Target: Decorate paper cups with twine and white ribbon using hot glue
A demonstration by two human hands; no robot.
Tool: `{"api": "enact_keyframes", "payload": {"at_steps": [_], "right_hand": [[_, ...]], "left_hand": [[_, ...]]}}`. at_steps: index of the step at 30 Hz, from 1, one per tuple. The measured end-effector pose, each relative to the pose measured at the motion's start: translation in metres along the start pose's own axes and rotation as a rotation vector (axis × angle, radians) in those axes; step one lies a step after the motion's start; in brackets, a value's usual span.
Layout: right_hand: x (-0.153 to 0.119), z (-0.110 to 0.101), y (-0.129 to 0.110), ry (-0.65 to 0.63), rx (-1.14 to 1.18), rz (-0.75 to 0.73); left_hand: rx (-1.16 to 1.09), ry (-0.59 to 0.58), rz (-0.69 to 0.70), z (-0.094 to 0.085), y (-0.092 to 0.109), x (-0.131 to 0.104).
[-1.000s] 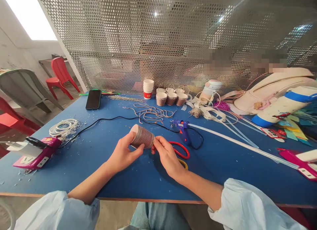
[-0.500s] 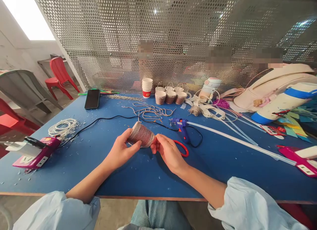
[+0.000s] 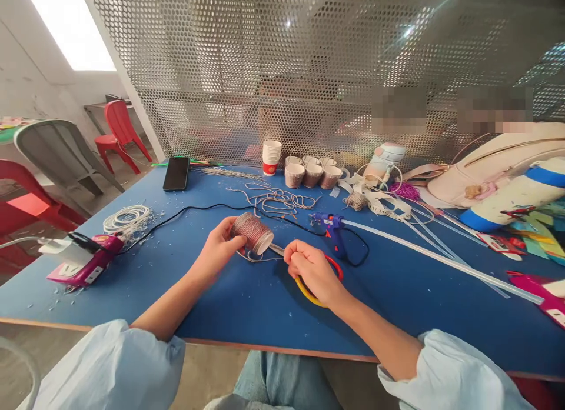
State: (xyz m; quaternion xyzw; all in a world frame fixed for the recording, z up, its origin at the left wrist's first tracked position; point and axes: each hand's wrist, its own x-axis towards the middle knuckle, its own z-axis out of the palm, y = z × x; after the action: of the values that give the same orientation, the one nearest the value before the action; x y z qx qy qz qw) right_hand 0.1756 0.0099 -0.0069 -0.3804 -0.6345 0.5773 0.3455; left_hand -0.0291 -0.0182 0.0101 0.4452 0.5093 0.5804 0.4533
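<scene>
My left hand is wrapped round a paper cup covered in coils of brownish cord, tipped so its pale end faces right. A loose strand of cord curves below the cup towards my right hand. The fingers of that hand are pinched together at the strand's end, a short way right of the cup. Beneath my right hand lie scissors with yellow and red handles. Their blades point towards the cup and are partly hidden.
A blue glue gun with a long glue stick lies to the right. Behind are tangled cord, cord-wrapped cups, stacked paper cups and a phone. At left sits a power strip with a black cable.
My right hand has moved away from the cup's end, drawing out the strand. My left hand has turned the cup slightly. The view has shifted a little to the left.
</scene>
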Motion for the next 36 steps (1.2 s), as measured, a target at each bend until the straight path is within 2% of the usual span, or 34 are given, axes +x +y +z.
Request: {"api": "enact_keyframes", "payload": {"at_steps": [4,7,13,15,17,18,22,27,31,34,36], "right_hand": [[-0.006,-0.019,-0.012,0.050,-0.113,-0.036],[-0.015,-0.042,-0.021,0.109,-0.299,-0.026],[-0.033,-0.105,-0.018,0.036,-0.771,0.148],[-0.028,-0.120,-0.017,0.132,-0.939,0.177],[-0.015,-0.127,-0.016,0.263,-0.985,0.164],[-0.007,-0.129,-0.015,0.294,-0.959,0.153],[0.030,-0.126,-0.004,0.218,-0.806,0.158],[0.055,-0.119,0.020,0.305,-0.750,0.174],[0.047,-0.118,0.019,0.396,-0.709,0.168],[0.029,-0.111,0.002,0.433,-0.692,0.138],[0.014,-0.097,-0.011,0.402,-0.617,0.042]], "left_hand": [[-0.048,0.046,-0.089,-0.003,0.002,0.005],[-0.066,0.083,-0.113,-0.006,0.000,0.008],[0.039,0.101,-0.004,-0.008,-0.005,0.009],[0.134,0.117,0.059,-0.008,-0.005,0.009],[0.223,0.127,0.123,-0.008,-0.007,0.008],[0.261,0.130,0.153,-0.008,-0.008,0.008],[0.389,0.143,0.220,-0.011,-0.013,0.009],[0.421,0.138,0.214,-0.012,-0.010,0.010],[0.351,0.148,0.148,-0.012,-0.005,0.010],[0.311,0.166,0.108,-0.011,-0.004,0.010],[0.301,0.164,0.109,-0.010,-0.004,0.010]]}}
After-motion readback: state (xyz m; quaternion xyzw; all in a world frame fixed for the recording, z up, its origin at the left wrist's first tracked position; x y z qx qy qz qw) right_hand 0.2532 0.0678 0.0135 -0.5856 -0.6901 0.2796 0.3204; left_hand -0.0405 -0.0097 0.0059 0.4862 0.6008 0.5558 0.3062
